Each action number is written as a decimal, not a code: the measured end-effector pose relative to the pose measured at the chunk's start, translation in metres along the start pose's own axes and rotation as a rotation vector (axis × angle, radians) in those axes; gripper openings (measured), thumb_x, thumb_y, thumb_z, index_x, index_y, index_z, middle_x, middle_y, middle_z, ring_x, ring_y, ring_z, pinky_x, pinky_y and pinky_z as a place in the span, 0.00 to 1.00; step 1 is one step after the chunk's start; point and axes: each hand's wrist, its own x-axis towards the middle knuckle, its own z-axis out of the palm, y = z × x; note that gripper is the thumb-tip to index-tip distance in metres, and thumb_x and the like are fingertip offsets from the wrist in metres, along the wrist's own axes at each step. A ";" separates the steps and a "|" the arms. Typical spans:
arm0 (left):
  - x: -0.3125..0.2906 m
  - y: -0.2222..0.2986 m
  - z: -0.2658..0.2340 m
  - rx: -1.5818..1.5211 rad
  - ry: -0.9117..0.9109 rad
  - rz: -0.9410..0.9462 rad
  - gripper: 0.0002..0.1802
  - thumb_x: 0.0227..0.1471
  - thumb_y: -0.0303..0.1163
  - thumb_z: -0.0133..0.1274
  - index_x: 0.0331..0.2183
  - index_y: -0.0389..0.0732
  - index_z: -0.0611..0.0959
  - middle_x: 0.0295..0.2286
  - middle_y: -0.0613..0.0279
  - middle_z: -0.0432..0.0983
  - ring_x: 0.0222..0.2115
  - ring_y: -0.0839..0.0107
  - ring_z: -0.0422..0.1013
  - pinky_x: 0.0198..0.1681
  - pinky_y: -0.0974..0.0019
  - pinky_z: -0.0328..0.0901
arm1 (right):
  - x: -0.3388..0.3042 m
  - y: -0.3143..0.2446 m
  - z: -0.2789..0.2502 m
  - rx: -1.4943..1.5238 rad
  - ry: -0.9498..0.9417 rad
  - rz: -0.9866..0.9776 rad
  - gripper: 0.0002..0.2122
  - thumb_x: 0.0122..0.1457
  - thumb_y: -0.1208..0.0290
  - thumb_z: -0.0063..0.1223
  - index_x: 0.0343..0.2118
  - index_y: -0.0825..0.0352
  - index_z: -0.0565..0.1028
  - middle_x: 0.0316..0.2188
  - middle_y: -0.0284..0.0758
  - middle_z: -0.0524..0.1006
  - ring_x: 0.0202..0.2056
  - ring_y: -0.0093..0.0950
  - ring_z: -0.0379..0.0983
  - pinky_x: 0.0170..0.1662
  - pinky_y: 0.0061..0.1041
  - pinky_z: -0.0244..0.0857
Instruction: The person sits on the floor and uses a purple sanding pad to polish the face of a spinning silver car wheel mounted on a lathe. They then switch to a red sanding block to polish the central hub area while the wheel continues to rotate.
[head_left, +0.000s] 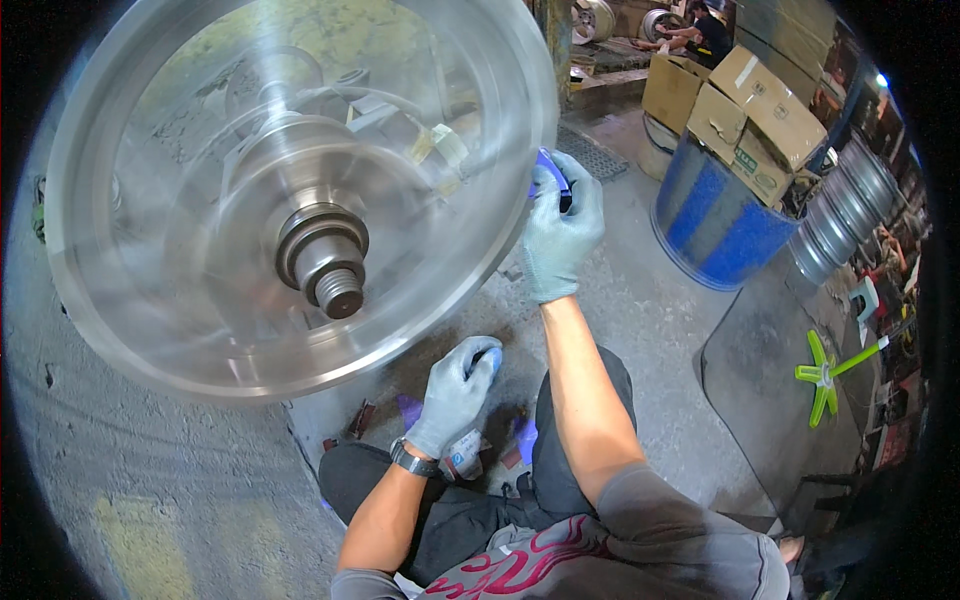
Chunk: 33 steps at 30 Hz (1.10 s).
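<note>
A metal wheel rim fills the upper left, its spokes blurred by spinning around a threaded spindle. My right hand, in a grey-green glove, pinches a folded blue-purple piece of sandpaper against the rim's right edge. Below the rim, over my lap, my left hand is gloved too, with its fingers curled closed. What it holds, if anything, is hidden; a bluish patch shows at the fingertips. A dark watch circles the left wrist.
Purple scraps and a small printed packet lie between my legs. On the right stand a blue drum topped with cardboard boxes, stacked rims and a green star-shaped base. Another person sits far back.
</note>
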 end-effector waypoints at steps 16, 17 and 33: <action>-0.001 0.005 -0.002 -0.033 -0.006 -0.073 0.15 0.71 0.33 0.57 0.50 0.32 0.86 0.44 0.46 0.87 0.44 0.58 0.84 0.53 0.58 0.75 | 0.010 0.010 -0.007 0.103 -0.001 0.109 0.08 0.70 0.75 0.66 0.50 0.65 0.87 0.46 0.34 0.86 0.46 0.26 0.82 0.52 0.29 0.76; -0.001 0.006 -0.002 -0.034 -0.008 -0.078 0.15 0.71 0.33 0.57 0.50 0.32 0.86 0.44 0.46 0.87 0.44 0.57 0.84 0.53 0.58 0.75 | 0.011 0.012 -0.008 0.114 -0.005 0.109 0.08 0.70 0.75 0.66 0.50 0.66 0.87 0.46 0.34 0.86 0.46 0.26 0.82 0.52 0.28 0.76; -0.002 0.003 -0.002 -0.036 -0.003 -0.058 0.15 0.73 0.32 0.56 0.51 0.32 0.86 0.43 0.50 0.86 0.43 0.63 0.82 0.52 0.61 0.75 | 0.017 0.021 -0.013 0.101 -0.030 0.059 0.09 0.69 0.75 0.67 0.50 0.68 0.86 0.47 0.36 0.87 0.47 0.27 0.83 0.53 0.29 0.76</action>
